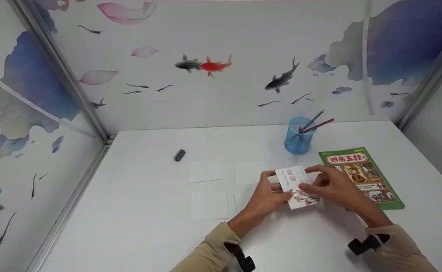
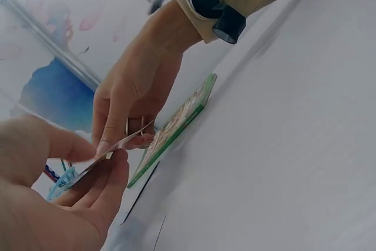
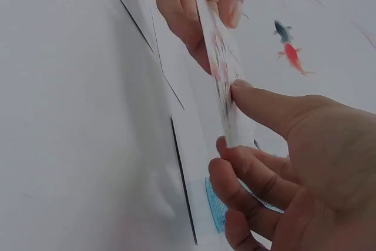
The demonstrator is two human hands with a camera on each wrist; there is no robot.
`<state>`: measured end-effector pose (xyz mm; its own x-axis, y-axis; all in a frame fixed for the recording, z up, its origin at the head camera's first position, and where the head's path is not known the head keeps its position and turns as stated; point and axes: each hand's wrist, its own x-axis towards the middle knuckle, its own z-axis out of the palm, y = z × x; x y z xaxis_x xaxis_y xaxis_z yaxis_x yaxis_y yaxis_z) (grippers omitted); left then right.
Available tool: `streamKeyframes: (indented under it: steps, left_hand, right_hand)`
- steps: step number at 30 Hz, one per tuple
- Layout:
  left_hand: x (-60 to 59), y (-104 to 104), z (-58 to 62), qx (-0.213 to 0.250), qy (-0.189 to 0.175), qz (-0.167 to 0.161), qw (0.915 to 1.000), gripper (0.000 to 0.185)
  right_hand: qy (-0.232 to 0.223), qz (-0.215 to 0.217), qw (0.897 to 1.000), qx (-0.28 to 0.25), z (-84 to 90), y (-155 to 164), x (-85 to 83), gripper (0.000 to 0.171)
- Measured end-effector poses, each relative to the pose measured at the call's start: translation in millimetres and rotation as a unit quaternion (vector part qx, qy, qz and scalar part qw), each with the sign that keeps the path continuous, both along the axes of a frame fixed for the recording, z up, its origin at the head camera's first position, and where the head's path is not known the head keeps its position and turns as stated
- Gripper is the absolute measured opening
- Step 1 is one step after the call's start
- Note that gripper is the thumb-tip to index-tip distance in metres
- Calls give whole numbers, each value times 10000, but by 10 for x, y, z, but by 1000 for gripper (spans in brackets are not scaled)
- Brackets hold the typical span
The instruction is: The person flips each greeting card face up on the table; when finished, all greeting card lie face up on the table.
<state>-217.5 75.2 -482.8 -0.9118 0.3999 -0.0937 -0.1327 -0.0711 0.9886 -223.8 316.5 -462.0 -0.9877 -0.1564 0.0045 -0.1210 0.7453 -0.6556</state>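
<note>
Card (image 1: pixel 297 187) is held just above the table (image 1: pixel 137 211), long axis running 11 to 5 o'clock. Left hand (image 1: pixel 267 198) pinches its 8 o'clock edge; right hand (image 1: pixel 336 187) pinches the 3 o'clock edge. Both equally near.

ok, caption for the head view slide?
Both hands hold a flower-printed card above white cards, beside a green book.
</note>
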Motion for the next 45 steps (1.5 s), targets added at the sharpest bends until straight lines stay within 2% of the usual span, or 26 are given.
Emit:
streamKeyframes:
  steps: [3, 7, 9, 11, 13, 15, 17, 18, 19, 20, 21, 22, 24, 26, 27, 28, 29, 31, 35, 37, 39, 42, 45]
  left_hand:
    - [13, -8, -6, -349, 62, 189, 9992, 49]
    - [20, -50, -35, -647, 479, -107, 9967, 27]
    - [19, -62, -46, -752, 705, -222, 9944, 28]
    - [23, -73, -51, -987, 933, -272, 9904, 32]
    - [28, -75, -48, -1334, 1103, -283, 9845, 40]
    - [28, -78, -46, -1562, 1248, -446, 9788, 49]
    - [23, -77, -48, -1910, 1575, -695, 9664, 56]
    - [19, -74, -50, -2140, 1848, -851, 9554, 57]
    - [17, -70, -53, -2407, 2161, -999, 9409, 57]
    - [18, -69, -54, -2738, 2492, -1105, 9223, 56]
    - [22, -67, -55, -3103, 2835, -1160, 8999, 54]
    - [27, -63, -57, -3488, 3189, -1160, 8736, 52]
    - [37, -56, -55, -4202, 3843, -1087, 8148, 45]
    - [55, -55, -51, -4645, 4210, -1027, 7723, 37]
    - [61, -56, -46, -4770, 4345, -997, 7575, 32]
    - [67, -63, -39, -4861, 4436, -990, 7464, 30]
    - [70, -75, -29, -4899, 4510, -1005, 7393, 28]
    - [69, -115, -2, -4839, 4531, -1089, 7407, 27]
    - [40, -285, 70, -4633, 4439, -1206, 7575, 32]
    - [24, -421, 94, -4519, 4390, -1204, 7672, 34]
    - [10, -581, 102, -4437, 4408, -1154, 7717, 35]
    - [-7, -837, 98, -4405, 4337, -1064, 7788, 37]
    - [-14, -1067, 90, -4467, 4106, -1020, 7883, 42]
  right_hand:
    - [130, 193, 9997, 47, -6, -39, 21, 87]
    - [724, 922, 9931, -21, -3, -101, 69, 93]
    - [935, 1306, 9870, -12, 10, -119, 92, 87]
    - [986, 1516, 9835, 71, 24, -125, 101, 76]
    - [876, 1487, 9847, 258, 34, -113, 103, 62]
    - [683, 1330, 9875, 496, 38, -83, 92, 51]
    - [454, 1096, 9898, 790, 40, -49, 76, 45]
    - [375, 1003, 9899, 924, 37, -35, 66, 44]
    - [319, 927, 9898, 1034, 33, -23, 59, 43]
    - [286, 866, 9892, 1144, 26, -14, 51, 43]
    - [278, 822, 9888, 1215, 18, -7, 43, 43]
    - [300, 784, 9882, 1283, 8, -1, 37, 43]
    - [387, 751, 9869, 1372, -13, 9, 33, 44]
    - [456, 723, 9860, 1433, -28, 17, 34, 44]
    - [494, 708, 9853, 1472, -33, 19, 35, 44]
    - [519, 686, 9848, 1512, -35, 19, 38, 44]
    - [529, 670, 9840, 1562, -36, 16, 39, 44]
    - [542, 622, 9823, 1682, -33, 4, 42, 45]
    - [576, 538, 9788, 1891, -8, -60, 52, 46]
    - [600, 519, 9802, 1815, 12, -118, 65, 43]
    - [617, 529, 9830, 1644, 38, -201, 80, 39]
    - [596, 690, 9863, 1372, 64, -363, 103, 36]
    - [566, 1030, 9849, 1268, 56, -555, 95, 40]
